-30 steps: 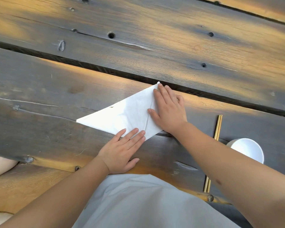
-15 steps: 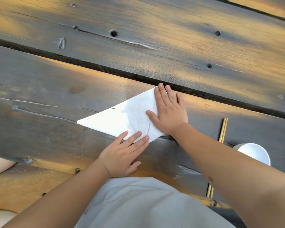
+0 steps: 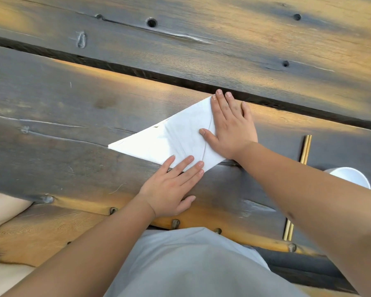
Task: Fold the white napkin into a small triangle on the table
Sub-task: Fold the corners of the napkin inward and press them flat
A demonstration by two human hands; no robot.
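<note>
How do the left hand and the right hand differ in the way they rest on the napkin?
The right hand lies mostly on the white napkin, palm flat at its right end; the left hand puts only its fingertips on the near edge, its palm on the table. The right hand reaches farther from the body; the left stays nearer. Both lie flat, fingers extended.

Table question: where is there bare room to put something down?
Bare wood lies left of the napkin and across the far plank beyond the dark gap. Crowded: right side, with chopsticks and white cup beside the right hand.
</note>
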